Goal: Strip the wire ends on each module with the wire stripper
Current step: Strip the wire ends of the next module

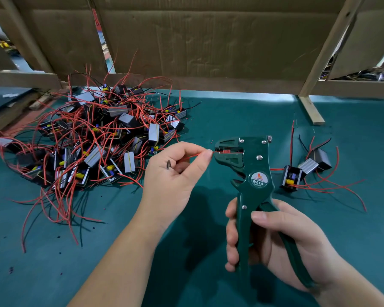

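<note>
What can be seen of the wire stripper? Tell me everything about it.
The wire stripper is dark green, metal by its look, with silver rivets and a round label reading W01A. It is held upright above the green table, head up and pointing left, handles down and spread apart. The right hand grips both handles. The end of a red wire, pinched by the left hand, sits between the jaws.

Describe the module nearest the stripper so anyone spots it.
On the green mat, right of the wire stripper, sit three modules. Take the leftmost module: its open face shows a yellow part; the silver module and black module beside it look closed.
</note>
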{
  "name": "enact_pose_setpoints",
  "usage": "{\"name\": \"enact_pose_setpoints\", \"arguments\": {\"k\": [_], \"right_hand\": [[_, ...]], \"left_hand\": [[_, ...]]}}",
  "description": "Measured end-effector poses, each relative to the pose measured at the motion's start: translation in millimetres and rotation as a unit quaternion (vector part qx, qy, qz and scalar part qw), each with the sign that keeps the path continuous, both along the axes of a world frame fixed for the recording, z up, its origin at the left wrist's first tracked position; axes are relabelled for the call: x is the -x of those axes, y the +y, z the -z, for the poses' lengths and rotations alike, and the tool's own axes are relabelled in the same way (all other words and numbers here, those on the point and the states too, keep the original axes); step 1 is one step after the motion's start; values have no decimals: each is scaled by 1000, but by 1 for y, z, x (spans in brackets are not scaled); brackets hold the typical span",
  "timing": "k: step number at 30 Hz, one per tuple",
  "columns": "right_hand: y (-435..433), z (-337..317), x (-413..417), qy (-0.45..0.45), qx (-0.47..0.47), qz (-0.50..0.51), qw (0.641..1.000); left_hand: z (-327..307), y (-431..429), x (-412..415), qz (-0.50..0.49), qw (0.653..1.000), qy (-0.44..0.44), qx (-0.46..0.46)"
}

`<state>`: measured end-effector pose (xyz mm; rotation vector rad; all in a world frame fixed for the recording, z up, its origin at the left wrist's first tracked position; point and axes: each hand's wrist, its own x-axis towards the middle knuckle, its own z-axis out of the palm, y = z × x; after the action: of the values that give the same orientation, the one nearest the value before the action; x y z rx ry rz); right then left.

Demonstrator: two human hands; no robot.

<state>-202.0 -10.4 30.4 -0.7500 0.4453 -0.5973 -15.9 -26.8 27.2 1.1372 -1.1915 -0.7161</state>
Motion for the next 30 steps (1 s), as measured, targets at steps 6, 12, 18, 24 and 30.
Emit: {"name": "enact_pose_setpoints", "arguments": {"k": [6,12,18,24,30], "right_hand": [[-1,-1,1,-34,2,-28,999],[-2,2,2,-31,4,-32,999],[-2,2,2,-36,6,-34,999],[-2,3,3,-45,13,-37,998],[-2,3,4,-40,12,-33,999]], "left_hand": [[0,1,0,-1,1000,2,12],[1,1,-1,8,1000,6,17],[3,0,1,16,999,25,22],[3,0,3,23,997,61,35],[2,0,4,27,996,72,46]]}}
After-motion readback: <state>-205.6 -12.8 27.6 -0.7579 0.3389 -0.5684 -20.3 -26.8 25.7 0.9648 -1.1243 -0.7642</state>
